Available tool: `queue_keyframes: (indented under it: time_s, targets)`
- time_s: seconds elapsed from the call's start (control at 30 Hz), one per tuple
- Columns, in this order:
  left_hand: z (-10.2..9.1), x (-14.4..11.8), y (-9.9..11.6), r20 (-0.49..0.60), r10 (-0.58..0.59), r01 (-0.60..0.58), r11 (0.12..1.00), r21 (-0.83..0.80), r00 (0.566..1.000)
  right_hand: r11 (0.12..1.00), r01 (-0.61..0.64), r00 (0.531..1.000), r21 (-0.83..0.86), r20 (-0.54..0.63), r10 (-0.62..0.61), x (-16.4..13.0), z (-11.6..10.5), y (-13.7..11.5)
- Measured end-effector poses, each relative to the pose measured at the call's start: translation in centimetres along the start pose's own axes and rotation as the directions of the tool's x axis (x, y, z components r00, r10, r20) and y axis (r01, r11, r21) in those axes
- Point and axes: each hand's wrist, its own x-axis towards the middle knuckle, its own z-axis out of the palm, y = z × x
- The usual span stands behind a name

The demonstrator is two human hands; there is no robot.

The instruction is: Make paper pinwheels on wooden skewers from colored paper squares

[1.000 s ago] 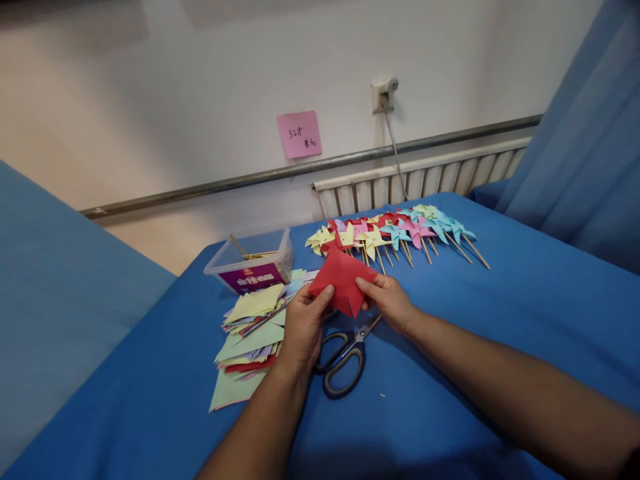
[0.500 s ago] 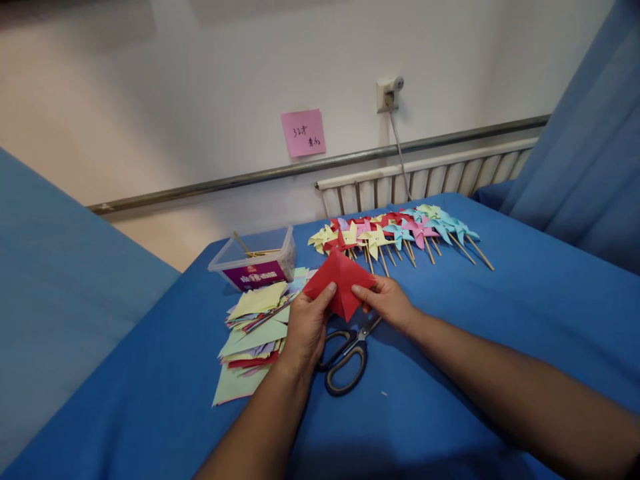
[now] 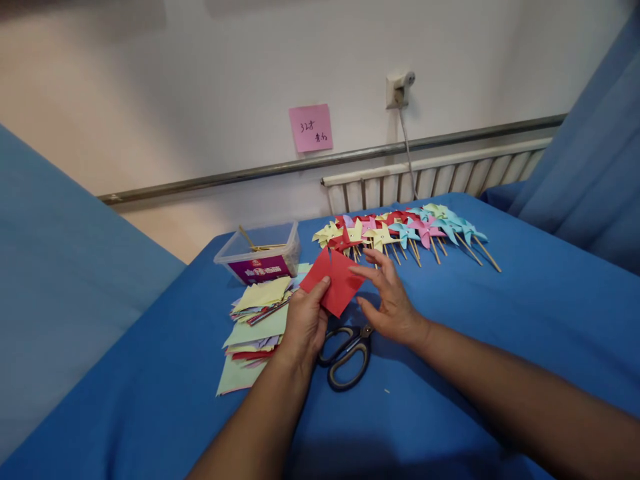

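A square of red paper (image 3: 341, 285) is pinched in my left hand (image 3: 306, 323), the thumb lying on top near its left side. A slit shows at the paper's top corner. My right hand (image 3: 393, 300) is at the paper's right edge, with thumb and fingers spread apart and nothing held. Below the paper lie dark-handled scissors (image 3: 361, 360) on the blue cloth, their blades partly hidden by the right hand. Left of my left hand are uneven stacks of coloured paper (image 3: 260, 325) in yellow, green, red and purple.
A clear plastic box (image 3: 260, 257) with thin sticks stands behind the paper stacks. Several paper pinwheels (image 3: 403, 230) on wooden sticks lie along the back of the blue-covered table (image 3: 450, 400). Beyond are a radiator (image 3: 440, 170), a wall socket (image 3: 399, 90) and a pink note (image 3: 311, 128).
My right hand has let go of the red paper and opened, its fingers lifting to the right. The paper looks flatter now, still in my left hand. The whole view has shifted slightly.
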Motion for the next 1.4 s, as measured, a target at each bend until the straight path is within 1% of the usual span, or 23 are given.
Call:
queue_keyframes:
  time_s: [0.13, 0.23, 0.37, 0.57, 0.7, 0.8, 0.9, 1.03, 1.4]
  targets:
    - [0.1, -0.1, -0.1, 0.050, -0.003, 0.004, 1.000, -0.008, 0.999, 0.992, 0.088, 0.994, -0.086, 0.076, -0.081, -0.2, 0.1, -0.3]
    - [0.2, -0.3, -0.1, 0.078, -0.012, 0.011, 1.000, 0.012, 0.997, 0.991, 0.108, 0.992, -0.075, 0.071, -0.103, -0.1, 0.3, -0.1]
    - [0.1, -0.4, -0.3, 0.100, 0.001, -0.007, 0.998, 0.056, 0.995, 0.999, 0.041, 0.999, -0.027, 0.016, -0.040, 0.0, 0.3, 0.0]
    - [0.2, -0.5, -0.6, 0.110, -0.054, 0.044, 0.995, 0.088, 0.993, 0.998, -0.053, 0.998, 0.027, -0.036, 0.054, 0.0, 0.4, 0.3]
    - [0.5, -0.7, -0.5, 0.111, -0.081, 0.070, 0.993, 0.096, 0.991, 0.992, -0.111, 0.993, 0.060, -0.039, 0.113, 0.1, 0.5, 0.5]
    - [0.6, -0.8, -0.5, 0.096, -0.098, 0.087, 0.990, 0.107, 0.991, 0.985, -0.154, 0.987, 0.076, -0.026, 0.157, 0.2, 0.4, 0.5]
    - [0.5, -0.8, -0.5, 0.107, -0.109, 0.098, 0.989, 0.109, 0.988, 0.976, -0.194, 0.981, 0.099, -0.010, 0.196, 0.2, 0.3, 0.6]
    - [0.3, -0.7, -0.5, 0.125, -0.135, 0.123, 0.987, 0.102, 0.983, 0.971, -0.209, 0.977, 0.117, -0.009, 0.212, 0.2, 0.3, 0.8]
    - [0.7, -1.0, -0.5, 0.172, -0.141, 0.124, 0.987, 0.106, 0.975, 0.968, -0.219, 0.974, 0.125, -0.032, 0.224, 0.2, 0.4, 0.7]
